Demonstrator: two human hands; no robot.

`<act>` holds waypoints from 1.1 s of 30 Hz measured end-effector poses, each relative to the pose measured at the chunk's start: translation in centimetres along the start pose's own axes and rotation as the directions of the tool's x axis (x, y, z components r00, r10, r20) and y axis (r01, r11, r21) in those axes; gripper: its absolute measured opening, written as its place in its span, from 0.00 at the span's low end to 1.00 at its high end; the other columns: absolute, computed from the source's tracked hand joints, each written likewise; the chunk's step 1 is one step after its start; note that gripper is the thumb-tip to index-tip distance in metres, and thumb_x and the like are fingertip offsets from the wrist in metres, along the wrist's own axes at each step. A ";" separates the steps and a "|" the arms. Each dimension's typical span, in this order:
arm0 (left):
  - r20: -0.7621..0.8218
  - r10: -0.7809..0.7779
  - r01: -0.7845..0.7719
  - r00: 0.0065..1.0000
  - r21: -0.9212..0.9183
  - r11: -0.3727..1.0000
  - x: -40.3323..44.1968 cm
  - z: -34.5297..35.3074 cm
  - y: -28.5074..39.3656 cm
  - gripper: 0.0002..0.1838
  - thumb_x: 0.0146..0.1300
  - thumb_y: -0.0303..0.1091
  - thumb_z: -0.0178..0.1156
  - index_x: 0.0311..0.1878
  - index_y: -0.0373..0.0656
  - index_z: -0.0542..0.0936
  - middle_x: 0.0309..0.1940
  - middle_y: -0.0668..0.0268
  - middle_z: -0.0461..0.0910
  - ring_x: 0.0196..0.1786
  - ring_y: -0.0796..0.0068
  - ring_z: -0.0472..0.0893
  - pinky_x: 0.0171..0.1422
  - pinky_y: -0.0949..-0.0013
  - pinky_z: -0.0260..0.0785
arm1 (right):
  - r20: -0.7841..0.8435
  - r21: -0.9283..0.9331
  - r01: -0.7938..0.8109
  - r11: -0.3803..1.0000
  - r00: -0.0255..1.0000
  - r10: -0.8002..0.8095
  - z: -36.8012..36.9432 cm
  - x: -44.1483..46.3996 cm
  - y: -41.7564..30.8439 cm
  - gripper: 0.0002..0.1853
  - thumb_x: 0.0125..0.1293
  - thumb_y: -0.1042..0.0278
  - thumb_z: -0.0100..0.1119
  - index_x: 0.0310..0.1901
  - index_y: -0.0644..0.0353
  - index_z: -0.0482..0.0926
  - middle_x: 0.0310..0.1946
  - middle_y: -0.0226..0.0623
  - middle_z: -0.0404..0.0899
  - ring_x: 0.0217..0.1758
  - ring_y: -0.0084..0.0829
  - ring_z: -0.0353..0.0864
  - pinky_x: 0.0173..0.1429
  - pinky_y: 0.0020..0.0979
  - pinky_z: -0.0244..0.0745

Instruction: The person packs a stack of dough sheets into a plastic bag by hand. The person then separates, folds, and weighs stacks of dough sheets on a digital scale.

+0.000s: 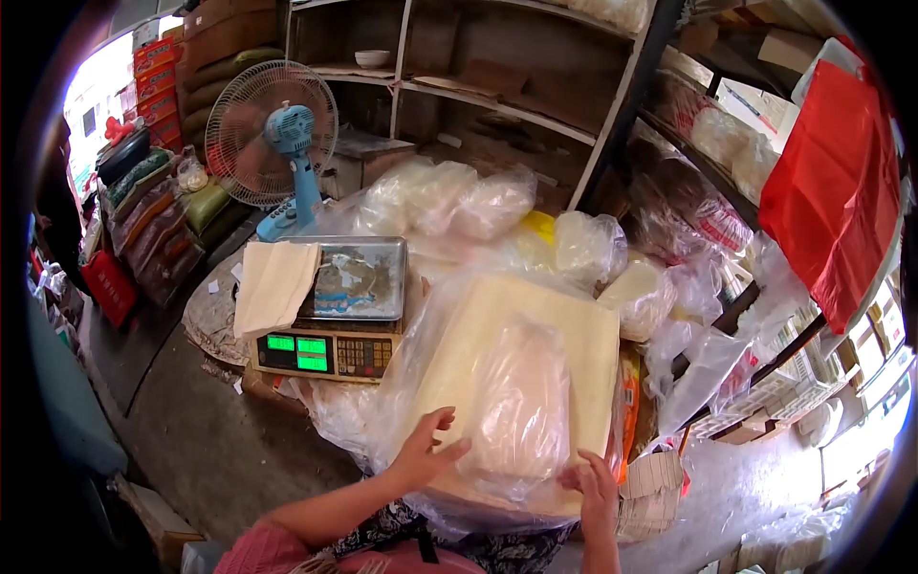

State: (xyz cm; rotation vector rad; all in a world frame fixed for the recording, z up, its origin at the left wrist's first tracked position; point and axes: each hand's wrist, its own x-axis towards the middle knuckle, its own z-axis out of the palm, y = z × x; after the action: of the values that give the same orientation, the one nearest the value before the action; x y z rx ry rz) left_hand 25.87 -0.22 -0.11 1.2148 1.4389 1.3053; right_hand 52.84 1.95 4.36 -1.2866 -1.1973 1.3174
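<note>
A clear plastic bag with pale contents (pixel 521 407) lies on top of a wide stack of pale yellow sheets (pixel 459 344), which sits in loose clear plastic. My left hand (pixel 427 452) is over the stack just left of the bag, fingers spread and holding nothing. At the bag's lower right corner is my right hand (pixel 595 481), its fingers apart and slightly bent. Whether its fingertips touch the bag I cannot make out. Left of the stack stands a digital scale (pixel 359 282) with green lit digits; a folded beige sheet (pixel 274 287) covers part of its pan.
A blue fan (pixel 292 129) stands behind the scale. Filled clear bags (pixel 445 196) crowd the back of the table, below wooden shelves (pixel 497 105). At right, a red bag (pixel 827 191) hangs from a rack. Bundled sheets (pixel 650 493) are low at right.
</note>
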 end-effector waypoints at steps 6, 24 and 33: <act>0.425 -0.220 0.392 0.878 -0.377 0.839 2.2 2.0 1.1 0.40 0.57 0.36 0.65 0.70 0.39 0.56 0.62 0.56 0.66 0.63 0.68 0.66 0.65 0.67 0.60 | 0.065 0.216 -0.159 0.963 0.987 0.148 3.4 1.5 4.3 0.21 0.64 0.67 0.52 0.57 0.65 0.67 0.41 0.33 0.75 0.41 0.25 0.76 0.43 0.29 0.77; 0.012 0.241 -0.241 0.970 -0.025 0.970 6.7 -5.4 5.1 0.30 0.62 0.28 0.58 0.67 0.38 0.62 0.65 0.64 0.65 0.68 0.73 0.62 0.69 0.67 0.54 | 0.449 -0.359 0.493 0.793 0.836 -0.316 8.0 10.3 -5.0 0.11 0.66 0.70 0.56 0.47 0.65 0.78 0.38 0.32 0.81 0.41 0.25 0.80 0.45 0.25 0.73; 0.094 -0.112 0.142 0.989 -0.446 0.884 -3.1 -6.0 -8.1 0.31 0.62 0.21 0.54 0.68 0.36 0.59 0.66 0.63 0.63 0.66 0.76 0.63 0.67 0.71 0.56 | 0.707 -0.434 0.707 0.559 0.652 -0.276 10.1 3.1 2.4 0.10 0.58 0.70 0.60 0.42 0.60 0.80 0.31 0.40 0.80 0.36 0.41 0.78 0.45 0.38 0.73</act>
State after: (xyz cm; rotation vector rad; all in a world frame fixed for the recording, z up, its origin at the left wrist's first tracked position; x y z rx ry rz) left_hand 19.62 -4.42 -7.50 0.8287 1.0646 1.3956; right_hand 42.70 4.35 1.42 -0.8357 -2.4766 0.7994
